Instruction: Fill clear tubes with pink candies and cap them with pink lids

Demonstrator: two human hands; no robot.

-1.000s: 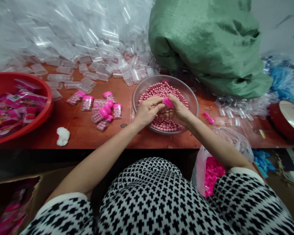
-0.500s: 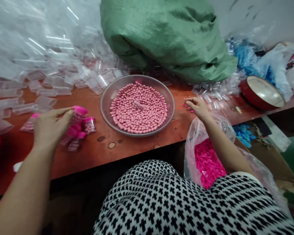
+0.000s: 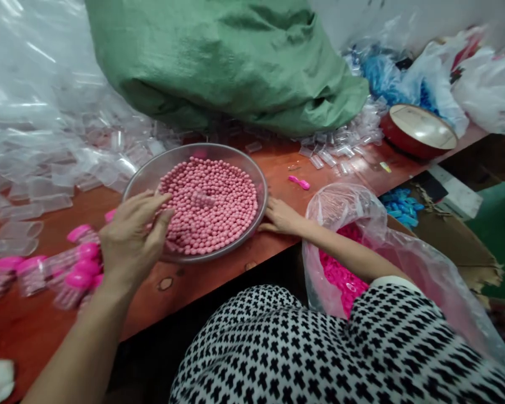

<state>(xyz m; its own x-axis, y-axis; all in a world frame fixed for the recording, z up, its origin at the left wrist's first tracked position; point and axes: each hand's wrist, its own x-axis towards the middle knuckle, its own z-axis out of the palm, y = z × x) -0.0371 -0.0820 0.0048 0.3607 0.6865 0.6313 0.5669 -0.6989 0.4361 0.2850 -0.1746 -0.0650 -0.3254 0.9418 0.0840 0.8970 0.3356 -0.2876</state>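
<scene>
A wide metal bowl of pink beads stands on the red-brown table. A small clear plastic tube lies on the beads. Over the bowl's left rim is my left hand, fingers bent and thumb apart, with nothing visible between them. My right hand is at the bowl's right rim, fingers reaching out towards it; the fingertips are partly hidden, and whether they press the rim I cannot tell. Left of my left hand lie several bead-filled clear tubes with pink caps.
Clear empty tubes are heaped at the back left. A big green sack stands behind the bowl. On the right are a pink plastic piece, an open plastic bag of pink pieces and a round red tin.
My left hand has left the capped tubes and come to the bowl's left rim. My right hand has moved left to the bowl, and a pink piece lies on the table. The view has shifted.
</scene>
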